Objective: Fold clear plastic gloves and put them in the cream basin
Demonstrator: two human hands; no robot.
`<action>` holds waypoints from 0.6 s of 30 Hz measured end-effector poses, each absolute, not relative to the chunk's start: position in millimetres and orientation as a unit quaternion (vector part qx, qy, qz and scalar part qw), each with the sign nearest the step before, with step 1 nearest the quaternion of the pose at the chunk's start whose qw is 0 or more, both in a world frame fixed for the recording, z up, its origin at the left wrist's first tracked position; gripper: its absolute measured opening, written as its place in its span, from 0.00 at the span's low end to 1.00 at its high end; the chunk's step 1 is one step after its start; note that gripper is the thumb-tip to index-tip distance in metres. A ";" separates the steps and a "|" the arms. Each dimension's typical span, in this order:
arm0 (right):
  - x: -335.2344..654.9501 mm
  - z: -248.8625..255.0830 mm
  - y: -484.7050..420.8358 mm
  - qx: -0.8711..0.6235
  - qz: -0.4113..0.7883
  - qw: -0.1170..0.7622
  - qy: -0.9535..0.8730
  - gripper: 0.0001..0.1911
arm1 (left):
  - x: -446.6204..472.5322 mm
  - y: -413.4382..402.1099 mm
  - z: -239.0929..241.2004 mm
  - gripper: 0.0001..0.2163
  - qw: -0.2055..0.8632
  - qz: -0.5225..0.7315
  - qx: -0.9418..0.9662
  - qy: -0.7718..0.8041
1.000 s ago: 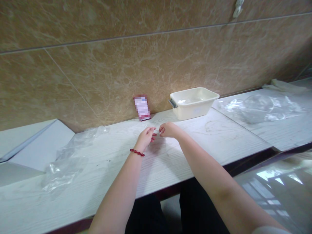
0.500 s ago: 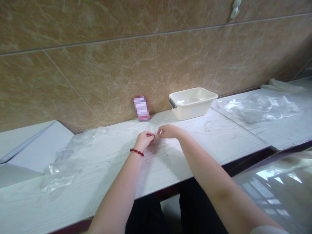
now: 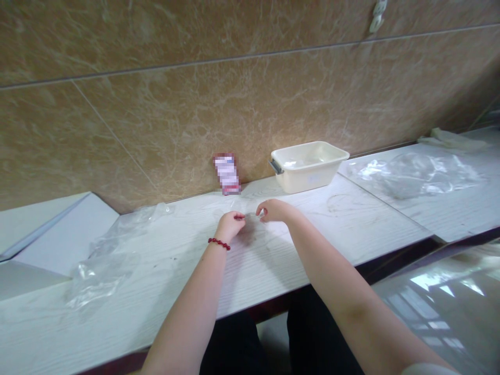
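Observation:
My left hand [image 3: 230,225], with a red bead bracelet [image 3: 219,243] at the wrist, hovers over the white tabletop [image 3: 273,260] with its fingers pinched together. My right hand [image 3: 273,210] is a short way to its right, also pinched. Between the two hands stretches a small clear plastic bag [image 3: 250,223], barely visible, which both hands seem to grip at its top edge. Whether anything is inside it I cannot make out.
A cream plastic tub [image 3: 308,165] stands by the marble wall. A small red and white packet [image 3: 227,174] leans on the wall. Crumpled clear plastic [image 3: 105,255] lies at the left, more clear plastic [image 3: 417,172] at the right. A white box [image 3: 47,245] sits far left.
My two hands touched half a second ago and have now drawn slightly apart. My left hand's fingers have curled in more than a second ago.

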State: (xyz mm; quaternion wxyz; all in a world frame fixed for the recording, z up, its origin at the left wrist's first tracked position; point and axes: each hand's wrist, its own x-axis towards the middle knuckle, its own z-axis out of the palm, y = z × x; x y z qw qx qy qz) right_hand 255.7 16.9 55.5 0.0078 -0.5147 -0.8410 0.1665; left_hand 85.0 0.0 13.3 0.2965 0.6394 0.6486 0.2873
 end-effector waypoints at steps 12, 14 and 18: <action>251.8 47.9 19.7 -0.494 0.156 -0.021 -0.855 0.22 | 81.1 2.4 9.5 0.11 0.287 0.262 0.646 0.657; 252.4 47.7 19.5 -0.489 0.154 -0.017 -0.858 0.22 | 80.2 3.8 8.1 0.10 0.291 0.259 0.645 0.657; 252.9 47.1 19.8 -0.499 0.158 0.002 -0.852 0.18 | 78.6 5.5 6.1 0.11 0.291 0.253 0.645 0.659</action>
